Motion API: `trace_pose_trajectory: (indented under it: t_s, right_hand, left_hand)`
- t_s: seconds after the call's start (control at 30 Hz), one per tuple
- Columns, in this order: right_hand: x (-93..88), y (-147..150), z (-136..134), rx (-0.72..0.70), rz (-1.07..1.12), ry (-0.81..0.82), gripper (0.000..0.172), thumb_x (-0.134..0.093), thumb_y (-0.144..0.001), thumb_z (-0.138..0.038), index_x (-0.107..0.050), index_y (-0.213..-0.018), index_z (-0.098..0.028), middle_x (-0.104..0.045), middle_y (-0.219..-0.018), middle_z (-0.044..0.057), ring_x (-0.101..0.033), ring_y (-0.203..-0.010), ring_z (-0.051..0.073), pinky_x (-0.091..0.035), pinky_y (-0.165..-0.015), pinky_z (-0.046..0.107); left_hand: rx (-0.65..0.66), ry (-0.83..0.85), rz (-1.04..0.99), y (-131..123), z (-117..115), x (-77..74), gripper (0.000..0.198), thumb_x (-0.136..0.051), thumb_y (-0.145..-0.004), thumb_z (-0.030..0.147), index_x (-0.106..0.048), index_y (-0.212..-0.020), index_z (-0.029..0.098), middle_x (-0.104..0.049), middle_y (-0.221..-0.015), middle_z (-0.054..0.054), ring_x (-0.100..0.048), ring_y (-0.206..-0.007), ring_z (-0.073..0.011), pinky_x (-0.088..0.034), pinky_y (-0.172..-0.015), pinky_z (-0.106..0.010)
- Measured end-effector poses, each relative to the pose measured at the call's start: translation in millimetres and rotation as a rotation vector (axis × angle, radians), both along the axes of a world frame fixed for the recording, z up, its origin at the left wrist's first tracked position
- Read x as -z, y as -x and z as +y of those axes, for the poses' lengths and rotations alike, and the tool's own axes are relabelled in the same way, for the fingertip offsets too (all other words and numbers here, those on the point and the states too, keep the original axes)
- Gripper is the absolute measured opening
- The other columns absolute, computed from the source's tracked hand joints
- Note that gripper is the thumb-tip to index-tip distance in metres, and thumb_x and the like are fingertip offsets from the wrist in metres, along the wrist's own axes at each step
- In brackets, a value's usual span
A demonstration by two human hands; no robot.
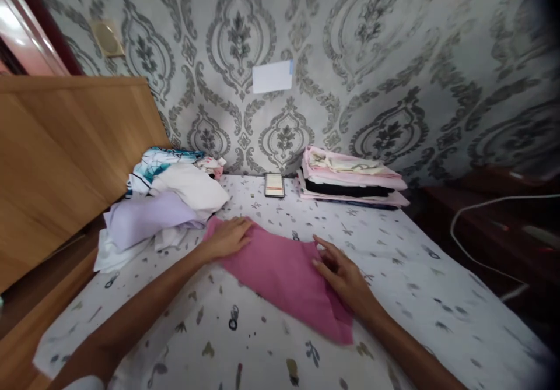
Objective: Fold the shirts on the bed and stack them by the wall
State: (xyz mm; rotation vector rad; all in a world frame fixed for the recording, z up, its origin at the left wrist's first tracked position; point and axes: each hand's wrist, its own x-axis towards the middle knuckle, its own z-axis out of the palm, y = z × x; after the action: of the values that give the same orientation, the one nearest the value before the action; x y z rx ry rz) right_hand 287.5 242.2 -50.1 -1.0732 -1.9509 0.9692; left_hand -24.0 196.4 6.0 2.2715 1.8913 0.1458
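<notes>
- Pink cloth (280, 267): I see it spread slantwise on the printed sheet (394, 297), between the loose garments (188, 186) and my view's lower right.
- Left hand (230, 237): fingers loosely extended, palm down on the cloth's left end, hiding the fabric beneath.
- Right hand (345, 276): thumb and index finger stand apart at the cloth's right edge; whether the other fingers grip fabric, I cannot tell.
- Both forearms: cut off by the lower frame.
- White card (272, 77) on the wall: blue at one end; I can read no print.
- Small dark-rimmed case (274, 185): pale face, reddish stripe; contents unclear.
- Folded stack (350, 180): inner layers largely hidden.
- Far right: dark furniture (503, 227), blurred in shadow.
</notes>
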Motion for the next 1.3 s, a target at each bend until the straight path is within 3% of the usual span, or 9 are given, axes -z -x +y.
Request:
trace_pose_trajectory:
  t_s: [0.17, 0.3, 0.4, 0.53, 0.7, 0.83, 0.97, 1.1, 1.3]
  right_hand:
    - [-9.1, -1, -5, 0.044, -0.07, -0.052, 0.056, -0.037, -0.099, -0.054, -0.055, -0.141, -0.021, -0.075, -0.097, 0.007, -0.071, -0.091, 0.024, -0.056, -0.086, 0.039]
    - [-10.0, 1, -9, -0.005, -0.111, -0.079, 0.05, -0.042, -0.097, -0.051, -0.059, -0.135, -0.023, -0.076, -0.104, 0.007, -0.071, -0.097, 0.025, -0.056, -0.084, 0.037]
    - [-9.2, 2, -11, -0.092, -0.196, -0.179, 0.041, -0.048, -0.096, -0.048, -0.066, -0.122, -0.023, -0.075, -0.106, 0.008, -0.07, -0.097, 0.025, -0.056, -0.082, 0.039]
    - [-17.8, 13, -24, -0.182, -0.46, -0.443, 0.035, -0.057, -0.092, -0.047, -0.072, -0.109, -0.02, -0.071, -0.117, 0.014, -0.063, -0.11, 0.032, -0.048, -0.095, 0.05]
    - [-37.2, 46, -63, -0.379, -0.68, -0.64, 0.034, -0.065, -0.089, -0.046, -0.071, -0.106, -0.018, -0.067, -0.122, 0.016, -0.057, -0.112, 0.034, -0.042, -0.097, 0.052]
    - [-44.2, 67, -84, -0.422, -0.83, -0.569, 0.021, -0.057, -0.093, -0.024, -0.067, -0.11, -0.016, -0.069, -0.113, 0.014, -0.06, -0.103, 0.029, -0.048, -0.08, 0.038]
    - [-46.6, 72, -79, -0.321, -0.941, -0.526, 0.03, -0.045, -0.089, -0.002, -0.067, -0.106, -0.014, -0.07, -0.106, 0.016, -0.062, -0.098, 0.028, -0.045, -0.069, 0.034]
    - [-46.8, 66, -50, -0.196, -0.789, -0.358, 0.026, -0.042, -0.092, -0.009, -0.065, -0.1, -0.018, -0.071, -0.092, 0.011, -0.063, -0.081, 0.024, -0.042, -0.065, 0.031]
    - [-30.3, 51, -3, -0.111, -0.155, 0.145, 0.011, -0.05, -0.082, -0.022, -0.054, -0.073, -0.021, -0.057, -0.068, -0.001, -0.053, -0.066, 0.016, -0.041, -0.063, 0.027]
  left_hand:
    - [0.161, 0.071, -0.062, -1, -8, -32.8, 0.031, -0.053, -0.085, 0.013, -0.068, -0.11, 0.024, -0.07, -0.116, -0.005, -0.063, -0.108, -0.0258, -0.048, -0.091, -0.036]
    - [0.456, 0.196, -0.18, 4, -65, -70.0, 0.018, -0.058, -0.081, 0.009, -0.069, -0.086, 0.023, -0.068, -0.094, -0.002, -0.062, -0.088, -0.0187, -0.045, -0.078, -0.027]
    - [0.534, 0.476, -0.193, 17, -111, -84.0, 0.024, -0.057, -0.076, 0.002, -0.068, -0.077, 0.023, -0.07, -0.082, 0.0, -0.062, -0.075, -0.0157, -0.043, -0.066, -0.024]
    - [0.415, 0.632, -0.292, 25, -137, -75.5, 0.021, -0.054, -0.077, 0.004, -0.065, -0.074, 0.022, -0.069, -0.071, 0.002, -0.06, -0.062, -0.0141, -0.041, -0.056, -0.023]
    - [0.156, 0.284, -0.19, 16, -125, -47.7, 0.017, -0.05, -0.092, 0.022, -0.067, -0.094, 0.023, -0.069, -0.097, -0.002, -0.064, -0.089, -0.0193, -0.046, -0.076, -0.026]
    - [0.267, 0.207, -0.099, 5, -124, -33.3, 0.032, -0.057, -0.09, 0.024, -0.063, -0.122, 0.024, -0.064, -0.114, -0.007, -0.061, -0.105, -0.024, -0.045, -0.09, -0.032]
    - [0.312, 0.252, -0.062, 5, -133, -29.9, 0.057, -0.061, -0.086, 0.022, -0.05, -0.142, 0.029, -0.061, -0.125, -0.007, -0.058, -0.112, -0.0268, -0.044, -0.094, -0.034]
    - [0.301, 0.258, -0.101, 8, -138, -26.3, 0.053, -0.061, -0.087, 0.022, -0.054, -0.139, 0.032, -0.062, -0.12, -0.005, -0.059, -0.108, -0.0255, -0.044, -0.091, -0.033]
    - [0.237, 0.195, -0.158, 9, -148, -24.0, 0.056, -0.059, -0.088, 0.024, -0.046, -0.142, 0.03, -0.055, -0.134, -0.007, -0.052, -0.121, -0.0257, -0.043, -0.1, -0.035]
